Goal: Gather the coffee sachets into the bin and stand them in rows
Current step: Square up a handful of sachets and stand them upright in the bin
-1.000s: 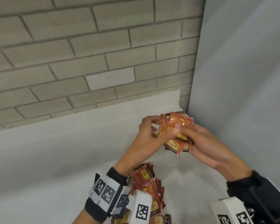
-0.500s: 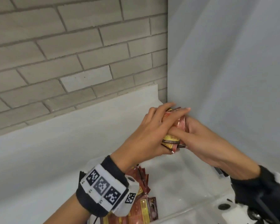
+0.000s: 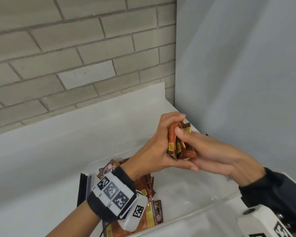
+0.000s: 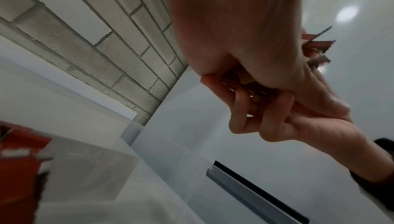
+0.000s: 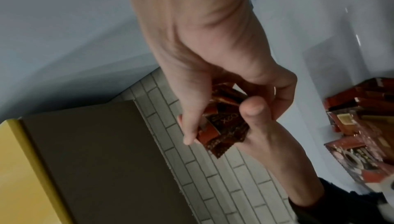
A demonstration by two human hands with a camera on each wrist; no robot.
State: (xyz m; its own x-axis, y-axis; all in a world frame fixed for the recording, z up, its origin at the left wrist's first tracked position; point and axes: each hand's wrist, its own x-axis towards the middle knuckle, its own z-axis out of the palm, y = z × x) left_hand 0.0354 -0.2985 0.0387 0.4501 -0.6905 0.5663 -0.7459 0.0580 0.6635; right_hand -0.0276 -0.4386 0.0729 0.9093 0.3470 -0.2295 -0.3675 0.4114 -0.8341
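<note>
A bunch of red-orange coffee sachets (image 3: 179,142) is held on edge above the clear plastic bin (image 3: 195,213). My left hand (image 3: 161,146) wraps it from the left, fingers over the top and thumb underneath. My right hand (image 3: 210,149) grips it from the right, thumb on the front. In the right wrist view the sachets (image 5: 224,126) sit pinched between both hands. The left wrist view shows only their edges (image 4: 317,45) past my palm. More sachets (image 3: 150,207) lie loose in the bin's left part, partly hidden by my left wrist.
The bin stands on a white counter (image 3: 50,159) in a corner, with a brick wall (image 3: 75,57) behind and a pale panel (image 3: 237,82) close on the right. A black strip (image 3: 81,189) lies along the bin's left side. The bin's right part holds no sachets.
The fanned, flat-facing bunch has been squeezed together and turned edge-on between both hands. The hands have shifted slightly right, toward the corner.
</note>
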